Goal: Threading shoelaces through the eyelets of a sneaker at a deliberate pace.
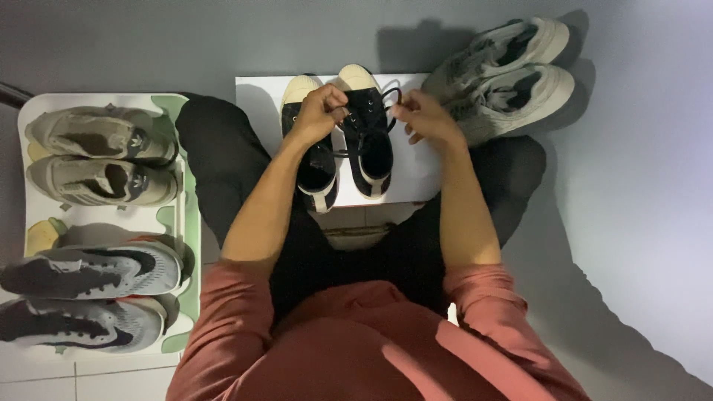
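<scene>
Left hand [318, 111] and right hand [425, 119] each keep a grip pinched on a black lace [362, 137] of the right black canvas shoe [368, 130] on the white board [256, 93]; uneven pull could slip the lace free or drag the shoe toward the left shoe [312, 141].

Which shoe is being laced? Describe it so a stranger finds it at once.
Start at the white board on the floor straight ahead of the seated person. Two black canvas sneakers with cream toe caps stand on it; take the right-hand sneaker. It alone has its black laces pulled out sideways, pinched by the left hand and right hand.
</scene>
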